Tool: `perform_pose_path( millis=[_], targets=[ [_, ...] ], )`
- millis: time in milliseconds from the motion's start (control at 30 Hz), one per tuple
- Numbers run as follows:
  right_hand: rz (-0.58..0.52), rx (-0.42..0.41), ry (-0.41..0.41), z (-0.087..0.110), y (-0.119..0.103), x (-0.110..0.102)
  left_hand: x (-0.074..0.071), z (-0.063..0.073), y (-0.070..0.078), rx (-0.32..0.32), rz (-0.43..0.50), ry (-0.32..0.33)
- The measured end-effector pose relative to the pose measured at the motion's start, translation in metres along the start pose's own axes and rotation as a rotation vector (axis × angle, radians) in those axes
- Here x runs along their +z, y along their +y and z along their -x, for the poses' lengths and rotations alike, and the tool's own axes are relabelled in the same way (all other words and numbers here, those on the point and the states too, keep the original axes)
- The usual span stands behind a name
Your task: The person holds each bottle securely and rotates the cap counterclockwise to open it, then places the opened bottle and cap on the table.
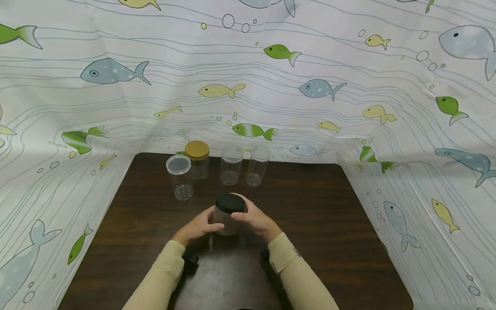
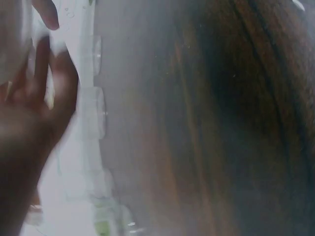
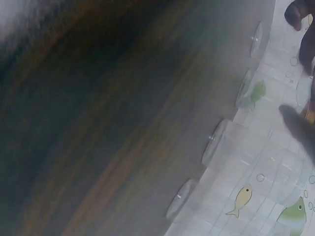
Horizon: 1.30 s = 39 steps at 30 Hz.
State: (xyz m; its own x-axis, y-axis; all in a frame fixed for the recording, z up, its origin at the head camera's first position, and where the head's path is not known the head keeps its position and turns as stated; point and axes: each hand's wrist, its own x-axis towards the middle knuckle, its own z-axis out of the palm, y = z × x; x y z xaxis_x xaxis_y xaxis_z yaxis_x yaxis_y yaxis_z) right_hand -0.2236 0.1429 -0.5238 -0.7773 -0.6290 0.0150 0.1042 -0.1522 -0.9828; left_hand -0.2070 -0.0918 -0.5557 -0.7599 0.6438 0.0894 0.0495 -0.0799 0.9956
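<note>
A clear jar (image 1: 224, 226) with a black lid (image 1: 229, 202) stands upright between both hands near the middle of the dark wooden table. Gripping its body from the left is my left hand (image 1: 197, 226), thumb across the front. My right hand (image 1: 257, 217) holds the jar from the right, its thumb at the lid's lower edge and its fingers reaching behind. In the left wrist view the left hand (image 2: 47, 103) curls beside clear plastic at the upper left. Only some fingers (image 3: 299, 125) of the right hand show at the right wrist view's edge.
Behind the hands stand several clear jars: one with a clear whitish lid (image 1: 179, 165), one with a yellow lid (image 1: 197, 150), and two plain ones (image 1: 231, 165) (image 1: 257, 168). A fish-patterned sheet (image 1: 248, 64) walls the table's back and sides.
</note>
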Motion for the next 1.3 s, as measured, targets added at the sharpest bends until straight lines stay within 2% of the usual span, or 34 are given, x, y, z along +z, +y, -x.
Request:
perform_pose_path(
  millis=[100, 233, 300, 400, 533, 633, 667, 733, 833, 900, 967, 1033, 1100, 1233, 1300],
  targets=[
    [0.009, -0.002, 0.154, -0.001, 0.004, 0.002, 0.005, -0.005, 0.001, -0.027, -0.178, 0.141],
    [0.064, 0.0, 0.454, -0.006, 0.011, 0.016, 0.019, -0.012, 0.003, -0.075, -0.405, 0.318],
    [0.079, -0.007, 0.554, -0.01, 0.014, 0.028, 0.026, -0.013, 0.0, -0.073, -0.447, 0.34],
    [0.082, -0.009, 0.625, -0.013, 0.016, 0.047, 0.032, -0.014, -0.004, -0.073, -0.455, 0.378],
    [0.086, -0.005, 0.602, -0.012, 0.01, 0.057, 0.028, -0.012, -0.003, -0.05, -0.459, 0.44],
    [0.095, 0.022, 0.489, -0.007, 0.002, 0.048, 0.02, -0.009, 0.001, -0.041, -0.463, 0.412],
    [0.087, 0.035, 0.435, -0.006, 0.0, 0.043, 0.017, -0.008, 0.003, -0.034, -0.446, 0.382],
    [0.081, 0.049, 0.316, -0.001, -0.006, 0.032, 0.011, -0.005, 0.006, -0.021, -0.35, 0.3],
    [0.049, 0.044, 0.134, 0.003, -0.011, 0.017, 0.004, -0.001, 0.006, 0.013, -0.137, 0.134],
    [0.024, 0.036, 0.043, 0.005, -0.013, 0.011, 0.002, 0.001, 0.004, 0.015, 0.018, 0.026],
    [-0.002, 0.031, -0.006, 0.006, -0.012, 0.008, 0.0, 0.002, 0.001, 0.009, 0.129, -0.057],
    [-0.014, 0.028, 0.0, 0.006, -0.01, 0.007, 0.001, 0.002, -0.001, -0.012, 0.172, -0.079],
    [-0.023, 0.016, 0.073, 0.005, -0.007, 0.008, 0.002, 0.001, 0.0, -0.041, 0.129, -0.015],
    [0.01, -0.007, 0.338, 0.001, 0.001, 0.015, 0.011, -0.005, 0.005, -0.092, -0.136, 0.207],
    [0.036, -0.01, 0.466, -0.001, 0.006, 0.022, 0.018, -0.009, 0.006, -0.106, -0.239, 0.278]
  ],
)
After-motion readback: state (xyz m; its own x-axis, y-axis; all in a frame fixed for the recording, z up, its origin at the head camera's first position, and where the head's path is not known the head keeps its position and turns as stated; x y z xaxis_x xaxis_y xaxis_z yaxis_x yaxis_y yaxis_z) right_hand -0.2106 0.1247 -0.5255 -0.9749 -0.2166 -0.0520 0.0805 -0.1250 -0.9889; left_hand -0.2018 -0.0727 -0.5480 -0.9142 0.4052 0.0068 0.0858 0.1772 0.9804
